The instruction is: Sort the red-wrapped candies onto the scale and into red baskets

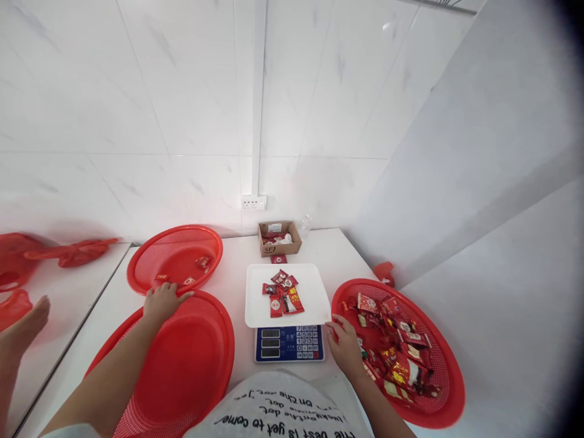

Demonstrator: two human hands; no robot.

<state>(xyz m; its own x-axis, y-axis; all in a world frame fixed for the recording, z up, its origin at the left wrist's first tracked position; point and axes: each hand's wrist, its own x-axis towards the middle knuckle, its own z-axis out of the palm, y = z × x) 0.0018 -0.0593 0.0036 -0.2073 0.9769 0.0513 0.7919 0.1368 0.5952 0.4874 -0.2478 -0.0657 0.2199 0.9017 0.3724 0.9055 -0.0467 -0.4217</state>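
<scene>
My left hand [160, 302] bends its fingers over the rims where two red baskets meet, thumb stretched out to the right. The far left basket [155, 246] holds a few red packets [204, 261]; the near left basket [168, 365] shows a bare bottom. At the right front corner of a white scale tray [258, 295], my right hand [345, 347] has its fingertips closed on the edge. Several small red packets [292, 300] lie on that tray. Below it shows the blue keypad panel of the scale [289, 351]. The right basket [449, 395], beside my right hand, is filled with red packets [404, 365].
A small cardboard box [280, 248] with packets stands against the wall, one red packet [279, 259] before it. Clear plastic [306, 224] lies beside the box. At left, another person's hand [34, 319] is near red bags [86, 252]. A grey partition rises on the right.
</scene>
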